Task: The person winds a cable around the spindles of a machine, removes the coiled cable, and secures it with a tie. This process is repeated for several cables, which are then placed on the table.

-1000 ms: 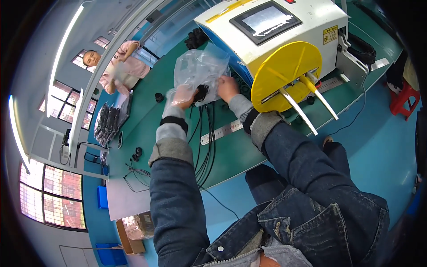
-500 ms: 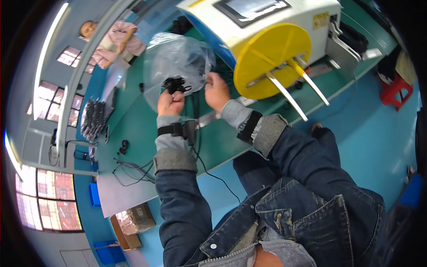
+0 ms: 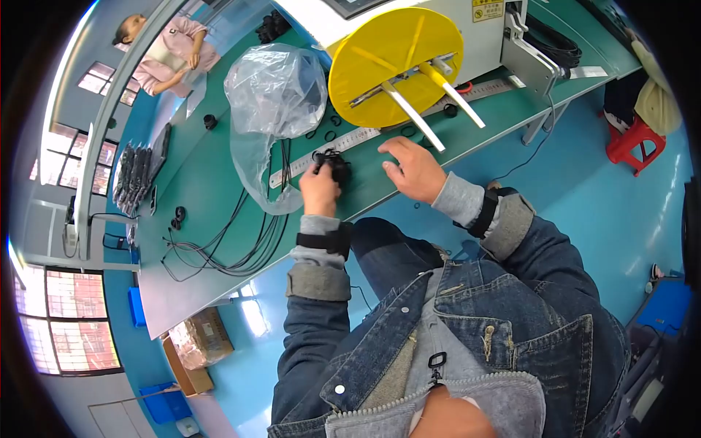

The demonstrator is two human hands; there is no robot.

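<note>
Room: a workshop with a blue floor and windows along your left; another person in pink sits at the far end of the bench.
Surface: a long green bench [image 3: 197,182] runs across in front of you, with a steel ruler [image 3: 325,155] lying flat on it.
Left hand: your left hand [image 3: 320,191] is closed around a small bundle of black cable [image 3: 334,165], held just above the bench's near edge, right by the ruler.
Right hand: your right hand [image 3: 415,169] rests palm down on the bench, fingers loosely spread, holding nothing, just beside the bundle.
Bag: a crumpled clear plastic bag [image 3: 274,95] sits behind your left hand.
Machine: a yellow disc [image 3: 394,62] with pale rods stands on a white machine beyond your right hand.
Loose cables: long black cables [image 3: 234,248] trail across the bench to your left.
Floor: a red stool [image 3: 637,142] stands far right.
</note>
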